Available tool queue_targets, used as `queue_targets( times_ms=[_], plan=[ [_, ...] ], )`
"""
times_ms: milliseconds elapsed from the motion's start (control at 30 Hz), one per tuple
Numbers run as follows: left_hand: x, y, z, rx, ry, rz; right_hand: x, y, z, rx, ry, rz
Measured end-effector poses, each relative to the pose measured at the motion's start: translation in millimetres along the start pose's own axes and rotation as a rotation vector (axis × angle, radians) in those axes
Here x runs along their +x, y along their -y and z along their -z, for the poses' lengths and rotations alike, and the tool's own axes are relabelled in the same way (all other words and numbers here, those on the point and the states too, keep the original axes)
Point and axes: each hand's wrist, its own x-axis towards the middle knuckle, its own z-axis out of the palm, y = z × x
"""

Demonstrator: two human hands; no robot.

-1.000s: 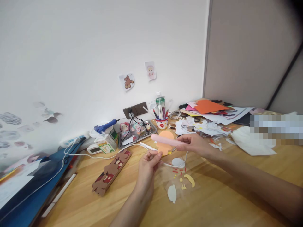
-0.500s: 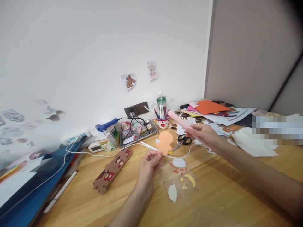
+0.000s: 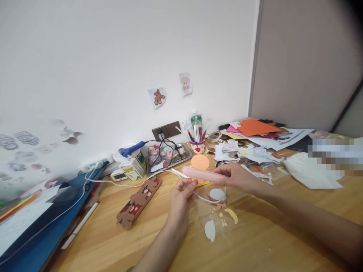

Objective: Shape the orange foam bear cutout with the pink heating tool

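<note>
My left hand point(image 3: 183, 190) pinches the lower edge of a light-orange doll-shaped cutout point(image 3: 200, 162). My right hand point(image 3: 232, 176) grips a slim pink corded tool point(image 3: 202, 173), which looks like a small hair straightener. The tool lies across the middle of the cutout, hiding part of its body; whether its jaws are clamped on the cutout I cannot tell. Below the hands, a clear sheet point(image 3: 205, 217) bears a white oval point(image 3: 210, 230), a yellow curved piece point(image 3: 231, 216) and several small red and yellow bits.
A brown bear-decorated case point(image 3: 138, 202) lies left. Behind stand a metal tray point(image 3: 167, 164), a pen cup point(image 3: 197, 146) and a blue glue gun point(image 3: 132, 149). Paper scraps point(image 3: 252, 153) and coloured sheets point(image 3: 258, 128) spread at right. A white cord point(image 3: 124, 186) crosses the table.
The pink tool has come down and left from beside the cutout to lie across it. The right hand moved with it, while the left hand keeps its pinch. The view has shifted slightly.
</note>
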Motion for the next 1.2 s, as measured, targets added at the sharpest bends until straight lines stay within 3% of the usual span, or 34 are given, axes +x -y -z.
queue_targets(
  times_ms=[333, 600, 833, 1067, 1200],
  plan=[
    [-3.9, -5.0, -3.1, 0.032, 0.064, -0.032, -1.7, 7.7, 8.7, -0.027, -0.079, -0.024],
    [-4.0, -9.4, -3.1, 0.07, 0.042, -0.032, -1.8, 9.4, 22.4, 0.046, -0.135, -0.009],
    [-3.6, -12.5, -3.0, 0.073, 0.025, -0.023, -1.1, 10.7, 27.2, 0.13, -0.192, -0.084],
    [-4.2, -11.2, -2.7, 0.032, 0.0, -0.017, -1.5, 4.6, 38.4, 0.249, -0.394, -0.132],
    [-4.9, -9.5, -2.9, -0.005, 0.006, -0.016, -1.2, 7.3, 31.9, 0.129, -0.2, -0.094]
  ],
)
